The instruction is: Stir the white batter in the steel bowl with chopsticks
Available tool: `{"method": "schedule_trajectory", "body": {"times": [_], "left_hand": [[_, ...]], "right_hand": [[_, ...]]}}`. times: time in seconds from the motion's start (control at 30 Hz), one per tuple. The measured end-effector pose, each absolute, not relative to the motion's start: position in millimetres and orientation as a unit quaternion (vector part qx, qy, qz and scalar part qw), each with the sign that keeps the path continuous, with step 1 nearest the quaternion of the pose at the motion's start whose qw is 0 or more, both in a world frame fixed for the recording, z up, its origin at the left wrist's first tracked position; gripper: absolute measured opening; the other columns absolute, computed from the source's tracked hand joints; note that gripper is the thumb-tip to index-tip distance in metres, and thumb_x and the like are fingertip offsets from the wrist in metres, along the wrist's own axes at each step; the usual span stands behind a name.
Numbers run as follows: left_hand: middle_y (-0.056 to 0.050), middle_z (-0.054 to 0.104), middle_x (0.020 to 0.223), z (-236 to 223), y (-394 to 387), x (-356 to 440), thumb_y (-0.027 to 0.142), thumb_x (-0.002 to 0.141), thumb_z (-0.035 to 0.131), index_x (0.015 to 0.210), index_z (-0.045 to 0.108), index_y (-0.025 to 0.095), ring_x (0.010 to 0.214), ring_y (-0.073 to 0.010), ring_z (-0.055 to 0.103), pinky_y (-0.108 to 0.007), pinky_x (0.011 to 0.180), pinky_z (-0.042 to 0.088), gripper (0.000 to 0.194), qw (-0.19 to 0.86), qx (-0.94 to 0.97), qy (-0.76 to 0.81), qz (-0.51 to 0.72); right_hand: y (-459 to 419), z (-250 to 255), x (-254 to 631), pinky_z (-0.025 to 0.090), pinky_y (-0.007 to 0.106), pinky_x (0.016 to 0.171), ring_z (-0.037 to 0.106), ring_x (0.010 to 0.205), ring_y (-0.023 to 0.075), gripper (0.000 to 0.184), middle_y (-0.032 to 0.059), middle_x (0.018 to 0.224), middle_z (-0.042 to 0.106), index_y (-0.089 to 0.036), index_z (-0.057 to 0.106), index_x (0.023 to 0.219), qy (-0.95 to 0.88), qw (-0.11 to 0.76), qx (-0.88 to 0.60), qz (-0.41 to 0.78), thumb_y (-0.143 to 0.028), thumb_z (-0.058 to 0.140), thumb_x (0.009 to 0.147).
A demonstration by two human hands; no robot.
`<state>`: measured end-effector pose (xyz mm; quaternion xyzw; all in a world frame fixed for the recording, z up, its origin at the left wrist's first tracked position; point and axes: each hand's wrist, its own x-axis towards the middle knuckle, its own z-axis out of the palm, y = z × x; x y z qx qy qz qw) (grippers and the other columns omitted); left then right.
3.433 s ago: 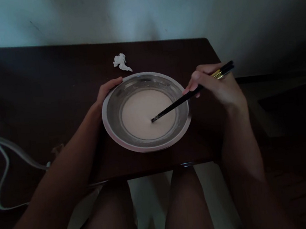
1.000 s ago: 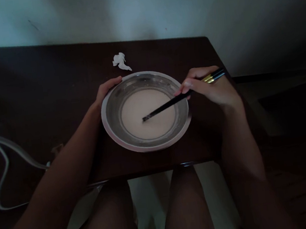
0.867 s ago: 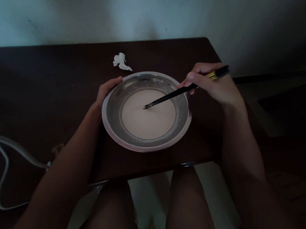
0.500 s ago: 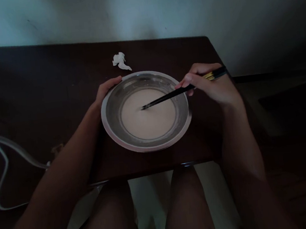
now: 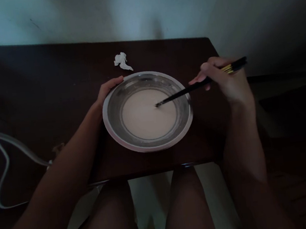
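A round metal bowl point(image 5: 113, 134) holds a pale, milky liquid point(image 5: 145, 119) and stands near the front of the dark table. My left hand point(image 5: 108, 89) is wrapped round the bowl's far left rim, its fingers partly hidden behind the edge. In my right hand point(image 5: 223, 74) is a pair of black chopsticks point(image 5: 182, 93) with gold bands near the top. They slant down to the left over the bowl's right rim, and their tips meet the liquid right of its middle.
Behind the bowl lies a crumpled white tissue point(image 5: 122, 61) on the dark table point(image 5: 39, 76). White cables point(image 5: 8, 139) run over the table at the left. A pale wall point(image 5: 88, 18) borders the table's back edge, and my legs are below its front edge.
My right hand has moved to the right with the chopsticks, whose tips have shifted from the liquid's middle towards its right side. My left hand stays on the bowl.
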<state>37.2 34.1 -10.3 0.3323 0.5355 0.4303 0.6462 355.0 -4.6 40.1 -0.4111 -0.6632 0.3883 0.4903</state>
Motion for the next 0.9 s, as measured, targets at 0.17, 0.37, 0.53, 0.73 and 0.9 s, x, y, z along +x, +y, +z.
{"method": "schedule_trajectory", "body": {"times": [0.17,0.37,0.53,0.73,0.9], "left_hand": [[-0.005,0.08,0.086,-8.3,33.2,38.1,0.033,0.098,0.053,0.098,0.076,0.014,0.111,-0.025,0.073,-0.031,0.097,0.057,0.03,0.643,0.336,0.537,0.43],[-0.004,0.079,0.081,-6.0,31.6,38.4,0.032,0.098,0.054,0.088,0.075,0.015,0.108,-0.0246,0.074,-0.032,0.098,0.057,0.03,0.638,0.331,0.544,0.433],[-0.003,0.081,0.086,-3.3,29.5,39.9,0.032,0.1,0.052,0.094,0.077,0.014,0.118,-0.0247,0.071,-0.034,0.108,0.053,0.032,0.644,0.337,0.54,0.424],[-0.003,0.081,0.087,-4.8,30.5,39.1,0.032,0.1,0.051,0.097,0.077,0.015,0.119,-0.0252,0.07,-0.036,0.112,0.05,0.032,0.643,0.342,0.537,0.425],[-0.004,0.082,0.088,-4.2,29.7,38.8,0.033,0.099,0.053,0.095,0.078,0.016,0.118,-0.0243,0.071,-0.034,0.111,0.051,0.03,0.653,0.334,0.529,0.426]], "right_hand": [[-8.6,42.7,345.0,0.05,0.027,0.05,0.072,0.066,0.0167,0.036,0.0042,0.072,0.078,-0.022,0.073,0.064,-0.684,0.432,-0.389,0.441,-0.049,0.078,0.088],[-4.6,41.9,349.4,0.049,0.027,0.049,0.066,0.059,0.0146,0.034,0.0015,0.069,0.077,-0.024,0.073,0.065,-0.669,0.476,-0.411,0.395,-0.048,0.078,0.088],[-9.8,44.7,349.0,0.049,0.027,0.045,0.069,0.059,0.0162,0.036,0.0019,0.068,0.077,-0.023,0.071,0.06,-0.664,0.446,-0.412,0.437,-0.046,0.078,0.088],[-4.9,40.1,344.4,0.053,0.027,0.054,0.067,0.06,0.0136,0.03,0.0009,0.073,0.078,-0.024,0.074,0.067,-0.676,0.459,-0.399,0.415,-0.045,0.078,0.088],[-11.3,45.9,349.7,0.049,0.028,0.048,0.068,0.06,0.016,0.04,0.0028,0.066,0.075,-0.024,0.071,0.061,-0.657,0.47,-0.428,0.406,-0.053,0.075,0.089]]}}
